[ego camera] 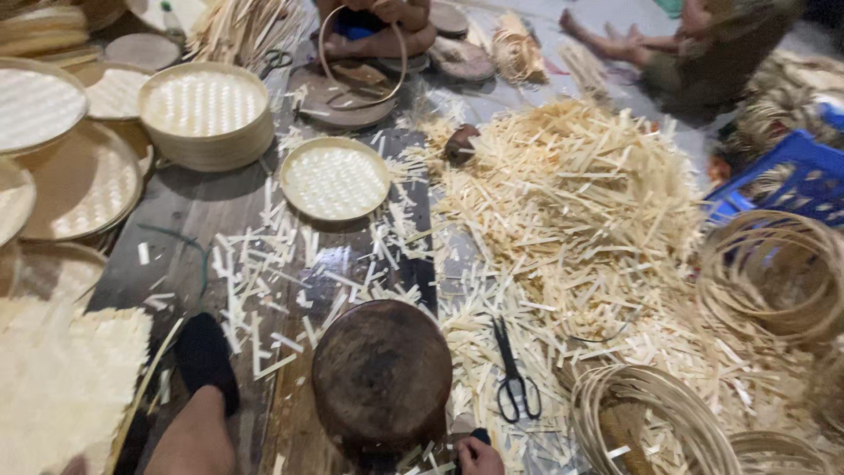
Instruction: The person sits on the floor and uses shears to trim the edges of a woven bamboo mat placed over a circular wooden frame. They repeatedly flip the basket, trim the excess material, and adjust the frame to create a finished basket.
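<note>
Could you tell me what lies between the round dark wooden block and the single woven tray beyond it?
In the head view, only scattered pale bamboo offcuts on the dark floor lie between the wooden block and the woven tray.

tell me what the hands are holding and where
Only the right hand shows, at the bottom edge, closed around a dark handle; what it belongs to cannot be told.

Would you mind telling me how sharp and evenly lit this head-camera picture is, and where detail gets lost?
Head view: soft all over; the scissors and round wooden block read clearly; the pile of bamboo offcuts runs pale and loses detail; the woven tray and the stacked trays glare nearly white; the people at the top edge are blurred; the right hand is cut by the lower edge.
</note>
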